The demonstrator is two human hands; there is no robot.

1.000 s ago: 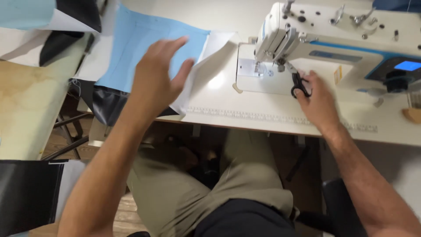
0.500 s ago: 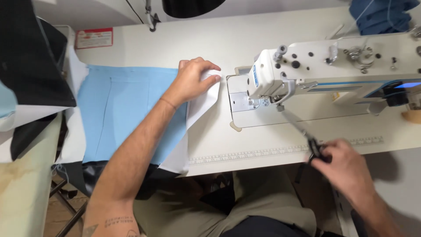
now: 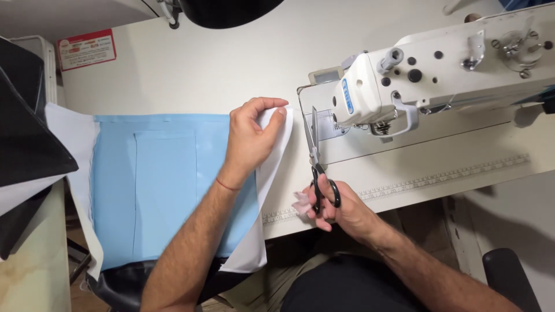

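Left hand (image 3: 250, 136) pinches white cloth (image 3: 276, 151) edge | right hand (image 3: 335, 209) holds scissors (image 3: 317, 167), blades near the edge | cut seems not begun | blue cloth (image 3: 167, 185) flat on desk (image 3: 191, 75)

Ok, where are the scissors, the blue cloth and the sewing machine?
scissors (image 3: 317, 164): head view, on the blades just above the black handles.
blue cloth (image 3: 162, 185): head view, on its flat middle.
sewing machine (image 3: 439, 75): head view, on the white body of its arm.
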